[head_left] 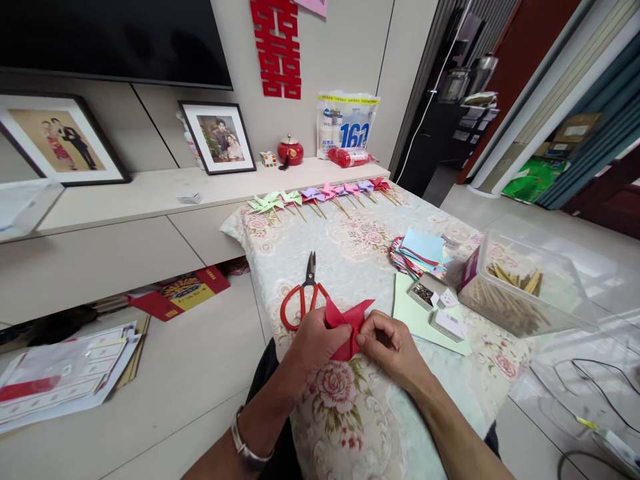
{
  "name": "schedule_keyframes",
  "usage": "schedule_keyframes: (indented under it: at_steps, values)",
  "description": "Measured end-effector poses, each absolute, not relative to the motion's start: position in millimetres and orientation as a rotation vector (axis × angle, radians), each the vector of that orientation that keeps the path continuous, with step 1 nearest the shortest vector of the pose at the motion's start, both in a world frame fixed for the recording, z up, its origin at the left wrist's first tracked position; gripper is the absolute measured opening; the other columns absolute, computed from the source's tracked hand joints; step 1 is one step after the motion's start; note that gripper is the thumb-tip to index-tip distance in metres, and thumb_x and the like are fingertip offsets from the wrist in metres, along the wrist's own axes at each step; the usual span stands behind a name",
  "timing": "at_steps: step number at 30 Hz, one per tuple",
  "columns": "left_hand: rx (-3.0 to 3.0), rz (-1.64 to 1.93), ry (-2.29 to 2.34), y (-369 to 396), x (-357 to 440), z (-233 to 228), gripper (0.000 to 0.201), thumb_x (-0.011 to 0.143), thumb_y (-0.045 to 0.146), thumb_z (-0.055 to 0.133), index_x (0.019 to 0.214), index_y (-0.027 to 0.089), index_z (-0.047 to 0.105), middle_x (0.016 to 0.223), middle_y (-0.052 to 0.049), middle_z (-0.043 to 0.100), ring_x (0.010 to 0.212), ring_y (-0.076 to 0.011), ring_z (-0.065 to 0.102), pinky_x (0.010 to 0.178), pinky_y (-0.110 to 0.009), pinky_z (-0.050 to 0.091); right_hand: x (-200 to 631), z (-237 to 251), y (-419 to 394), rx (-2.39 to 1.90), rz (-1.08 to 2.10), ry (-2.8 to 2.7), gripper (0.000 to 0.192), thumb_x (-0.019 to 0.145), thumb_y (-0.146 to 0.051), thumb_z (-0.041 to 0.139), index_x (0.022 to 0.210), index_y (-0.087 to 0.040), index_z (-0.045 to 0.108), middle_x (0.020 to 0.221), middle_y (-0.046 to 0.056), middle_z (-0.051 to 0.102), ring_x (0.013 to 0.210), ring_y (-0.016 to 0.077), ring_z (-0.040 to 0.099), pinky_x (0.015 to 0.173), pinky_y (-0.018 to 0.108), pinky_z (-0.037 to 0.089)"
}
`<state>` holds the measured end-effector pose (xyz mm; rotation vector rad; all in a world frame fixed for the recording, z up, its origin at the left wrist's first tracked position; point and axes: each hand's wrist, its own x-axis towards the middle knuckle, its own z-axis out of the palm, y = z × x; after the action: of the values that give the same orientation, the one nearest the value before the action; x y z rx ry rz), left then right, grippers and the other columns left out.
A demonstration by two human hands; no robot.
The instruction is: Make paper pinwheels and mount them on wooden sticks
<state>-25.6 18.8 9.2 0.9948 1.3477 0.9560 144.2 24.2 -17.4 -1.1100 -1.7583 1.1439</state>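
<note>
A red paper pinwheel (349,315), its points folded toward the middle, is held above the near part of the flowered tablecloth. My left hand (320,340) grips its left side, the thumb pressed near the centre. On the right side, my right hand (387,343) pinches the paper between thumb and fingertips; whether a pin is in that pinch is hidden. Just beyond my left hand lie red-handled scissors (303,297), blades pointing away. To the right of my right hand, a small open box of metal pins (424,293) rests on light green paper (406,310).
Finished pinwheels on sticks (330,193) line the table's far edge. Stacked coloured paper squares (423,248) lie right of centre. A clear plastic bin (530,280) with wooden sticks stands at the right edge, near a small white box (449,325). Cables (595,380) run along the floor.
</note>
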Motion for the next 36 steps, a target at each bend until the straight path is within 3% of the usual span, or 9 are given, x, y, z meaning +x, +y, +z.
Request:
schedule_keyframes:
  at_steps: [30, 36]
  values:
    - [1.016, 0.928, 1.324, 19.0, -25.1, 4.9, 0.012, 0.062, 0.024, 0.068, 0.062, 0.018, 0.057, 0.057, 0.005, 0.051, 0.054, -0.0110, 0.044, 0.051, -0.024, 0.033, 143.1, -21.9, 25.8, -1.184, 1.092, -1.740, 0.018, 0.080, -0.026, 0.060, 0.064, -0.020, 0.056, 0.065, 0.000, 0.055, 0.058, 0.0131, 0.046, 0.053, 0.025, 0.034]
    - [1.040, 0.940, 1.378, 20.3, -23.4, 1.8, 0.015, 0.061, 0.022, 0.066, 0.059, 0.019, 0.051, 0.056, 0.005, 0.050, 0.055, -0.0111, 0.041, 0.048, -0.024, 0.031, 143.3, -24.1, 24.9, -1.156, 1.119, -1.721, 0.018, 0.080, -0.026, 0.060, 0.064, -0.020, 0.055, 0.066, 0.000, 0.054, 0.059, 0.0137, 0.047, 0.055, 0.026, 0.035]
